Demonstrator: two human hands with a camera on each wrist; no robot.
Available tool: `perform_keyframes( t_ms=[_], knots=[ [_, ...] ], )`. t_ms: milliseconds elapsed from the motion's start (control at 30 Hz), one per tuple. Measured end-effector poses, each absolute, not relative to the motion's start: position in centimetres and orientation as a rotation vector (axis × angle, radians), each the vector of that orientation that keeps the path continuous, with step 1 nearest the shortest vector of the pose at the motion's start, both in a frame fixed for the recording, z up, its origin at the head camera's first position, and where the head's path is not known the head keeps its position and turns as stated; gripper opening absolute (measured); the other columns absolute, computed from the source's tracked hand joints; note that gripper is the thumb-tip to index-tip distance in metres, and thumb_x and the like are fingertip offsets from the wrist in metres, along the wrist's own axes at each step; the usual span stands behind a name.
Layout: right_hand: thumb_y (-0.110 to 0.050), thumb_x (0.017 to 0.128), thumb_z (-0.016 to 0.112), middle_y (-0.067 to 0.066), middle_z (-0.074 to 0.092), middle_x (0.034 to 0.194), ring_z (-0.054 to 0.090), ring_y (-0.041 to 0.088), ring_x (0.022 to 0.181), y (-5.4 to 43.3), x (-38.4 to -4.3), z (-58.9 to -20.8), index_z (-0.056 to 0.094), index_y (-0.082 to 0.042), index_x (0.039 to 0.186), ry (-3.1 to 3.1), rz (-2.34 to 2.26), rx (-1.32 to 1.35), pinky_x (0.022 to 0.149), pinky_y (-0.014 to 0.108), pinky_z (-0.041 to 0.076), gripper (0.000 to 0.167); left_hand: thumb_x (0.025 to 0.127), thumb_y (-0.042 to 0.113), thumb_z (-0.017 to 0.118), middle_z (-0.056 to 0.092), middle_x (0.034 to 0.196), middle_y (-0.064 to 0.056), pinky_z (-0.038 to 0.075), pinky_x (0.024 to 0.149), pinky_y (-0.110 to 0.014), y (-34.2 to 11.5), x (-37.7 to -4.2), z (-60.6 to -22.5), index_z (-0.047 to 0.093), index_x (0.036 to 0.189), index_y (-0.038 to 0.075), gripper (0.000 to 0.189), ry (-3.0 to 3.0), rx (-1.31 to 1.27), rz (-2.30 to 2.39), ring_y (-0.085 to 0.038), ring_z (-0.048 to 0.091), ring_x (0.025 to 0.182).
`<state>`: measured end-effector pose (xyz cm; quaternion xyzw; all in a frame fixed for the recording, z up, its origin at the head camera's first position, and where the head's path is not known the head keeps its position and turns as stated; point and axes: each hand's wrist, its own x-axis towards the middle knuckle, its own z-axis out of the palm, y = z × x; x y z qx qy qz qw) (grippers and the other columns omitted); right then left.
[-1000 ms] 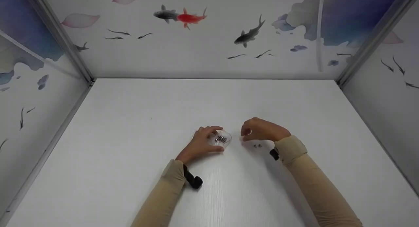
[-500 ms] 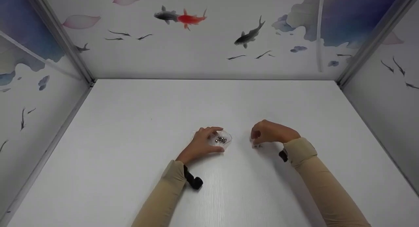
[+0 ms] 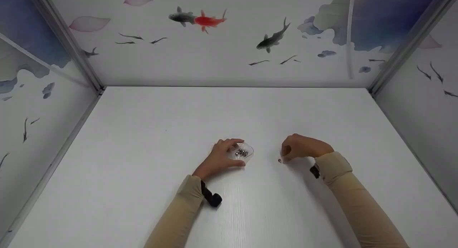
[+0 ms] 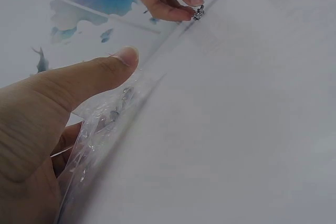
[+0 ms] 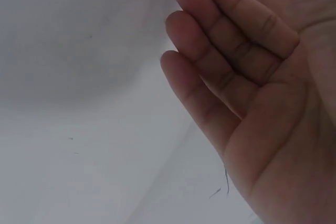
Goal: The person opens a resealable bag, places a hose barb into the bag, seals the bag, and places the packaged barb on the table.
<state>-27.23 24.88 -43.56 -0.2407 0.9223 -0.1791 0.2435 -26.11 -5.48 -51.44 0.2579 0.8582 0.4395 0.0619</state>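
Note:
A clear plastic bag with several small shiny metal pieces inside lies near the middle of the white table. My left hand curves round it, the thumb on the near side and the fingers on the far side. Crinkled plastic shows below the thumb in the left wrist view. To the right, my right hand is low over the table, thumb and index fingertips pinching at a small silvery metal piece. Another small metal piece lies just left of those fingertips. The right wrist view shows the palm and curled fingers; the pinch is hidden there.
A white table spreads around both hands. Printed panels with fish stand at the back and on both sides, meeting at metal corner posts. Black wrist mounts sit below the sleeves' cuffs.
My right hand has moved right and slightly nearer, from beside the bag to the loose metal pieces, where its fingertips now cover one. My left hand and the bag have stayed put.

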Motion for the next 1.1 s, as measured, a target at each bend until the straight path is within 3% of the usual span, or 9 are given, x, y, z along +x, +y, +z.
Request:
perform_keyframes(
  t_ms=[100,433,1100],
  knots=[
    [-0.012,0.083,0.072,-0.005,0.067,0.094,0.058,0.012,0.083,24.94,-27.18,-43.65,0.075,-0.019,0.087,2.52,-0.476,-0.646,0.078,0.034,0.049,0.007,0.074,0.039,0.082,0.06,0.118,-0.002,0.031,0.094,-0.039,-5.48,-26.11,-51.46,0.051,0.138,0.022,0.074,2.593,0.778,1.333,-0.018,0.043,0.1],
    [-0.009,0.084,0.07,-0.003,0.067,0.094,0.057,0.013,0.08,24.93,-27.15,-43.95,0.075,-0.018,0.087,2.528,-0.444,-0.607,0.074,0.032,0.049,0.011,0.074,0.041,0.081,0.059,0.119,0.0,0.032,0.095,-0.039,-5.52,-26.14,-51.5,0.05,0.139,0.023,0.074,2.593,0.775,1.325,-0.017,0.043,0.103],
    [-0.011,0.088,0.066,-0.001,0.067,0.102,0.056,0.014,0.085,24.53,-27.08,-43.1,0.074,-0.018,0.09,2.548,-0.412,-0.63,0.079,0.035,0.049,0.012,0.074,0.043,0.081,0.06,0.119,0.0,0.032,0.094,-0.037,-5.5,-26.2,-51.57,0.05,0.139,0.025,0.074,2.619,0.774,1.302,-0.017,0.043,0.101]
  ],
)
